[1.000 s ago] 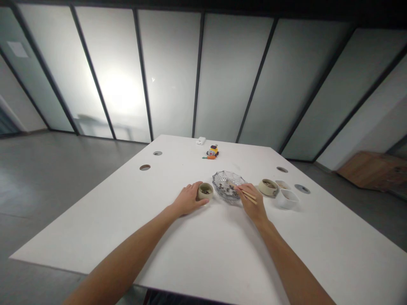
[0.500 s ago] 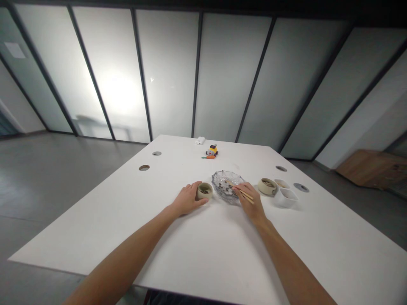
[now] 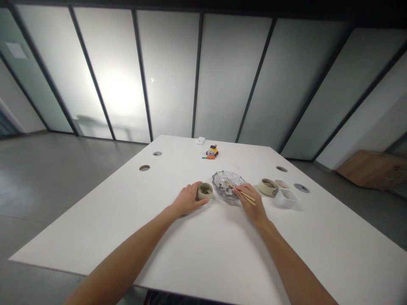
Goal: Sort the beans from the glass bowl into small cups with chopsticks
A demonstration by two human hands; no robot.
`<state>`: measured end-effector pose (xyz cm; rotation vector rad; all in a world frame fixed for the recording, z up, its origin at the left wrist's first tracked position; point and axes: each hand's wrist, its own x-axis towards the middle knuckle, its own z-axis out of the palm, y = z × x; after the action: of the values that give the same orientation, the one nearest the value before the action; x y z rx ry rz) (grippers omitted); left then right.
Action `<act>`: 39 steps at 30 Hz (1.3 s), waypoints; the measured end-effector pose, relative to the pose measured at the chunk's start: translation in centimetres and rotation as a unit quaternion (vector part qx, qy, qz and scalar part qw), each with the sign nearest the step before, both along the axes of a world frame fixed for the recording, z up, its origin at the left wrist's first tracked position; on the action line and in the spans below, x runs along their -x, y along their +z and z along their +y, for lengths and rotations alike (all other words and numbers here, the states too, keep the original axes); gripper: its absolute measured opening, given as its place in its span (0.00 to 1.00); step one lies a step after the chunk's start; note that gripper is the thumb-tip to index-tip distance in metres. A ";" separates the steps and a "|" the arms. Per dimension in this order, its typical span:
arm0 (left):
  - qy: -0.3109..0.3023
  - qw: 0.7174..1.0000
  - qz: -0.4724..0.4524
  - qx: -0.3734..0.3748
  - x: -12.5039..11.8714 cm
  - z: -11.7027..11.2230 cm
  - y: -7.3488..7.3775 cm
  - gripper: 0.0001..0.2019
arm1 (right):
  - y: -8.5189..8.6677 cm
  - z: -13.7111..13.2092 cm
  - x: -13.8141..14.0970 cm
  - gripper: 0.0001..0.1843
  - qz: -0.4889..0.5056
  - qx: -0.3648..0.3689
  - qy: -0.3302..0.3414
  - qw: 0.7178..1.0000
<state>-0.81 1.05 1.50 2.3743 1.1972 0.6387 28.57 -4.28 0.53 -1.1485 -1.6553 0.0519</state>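
My left hand (image 3: pixel 188 199) is wrapped round the side of a small pale green cup (image 3: pixel 205 195) standing on the table. A few dark bits lie in the bottom of the cup. Between the fingers of my right hand (image 3: pixel 249 199) is a pair of wooden chopsticks (image 3: pixel 247 198). Their tips reach down into a clear cut-glass bowl (image 3: pixel 219 195), just right of the cup. Small dark pieces are scattered over the bowl's floor. Whether the tips pinch one of them is too small to tell.
Right of the bowl stand a pale green dish (image 3: pixel 266 187) with bits inside and two white containers (image 3: pixel 286 199). Farther back on the white table (image 3: pixel 190 258) are a toy car (image 3: pixel 212 151), a toy carrot (image 3: pixel 209 157) and a white box-like object (image 3: pixel 200 140). Round holes pierce the tabletop.
The chopstick tips have shifted slightly within the glass bowl, and my right hand has turned a little. My left hand and the cup have stayed in place.
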 end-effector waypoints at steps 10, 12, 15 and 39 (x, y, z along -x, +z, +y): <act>0.001 1.000 -0.012 0.000 0.0 -0.1 0.1 0.32 | -0.3 0.1 -0.4 0.19 -0.021 -0.041 -0.031 0.998; -0.002 1.000 -0.010 0.000 0.0 -0.2 0.2 0.32 | -0.3 0.2 -0.5 0.19 -0.026 -0.040 -0.030 0.998; -0.001 1.000 -0.006 0.000 0.0 -0.2 0.2 0.32 | -0.4 0.1 -0.5 0.20 -0.027 -0.024 -0.022 0.999; 0.002 1.000 0.001 -0.009 0.0 -0.2 0.2 0.32 | -0.1 -0.3 -0.2 0.20 -0.016 0.006 -0.010 1.000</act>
<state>-0.77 0.83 1.71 2.3882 1.2011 0.6506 28.75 -4.56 0.40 -1.1799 -1.6727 0.0304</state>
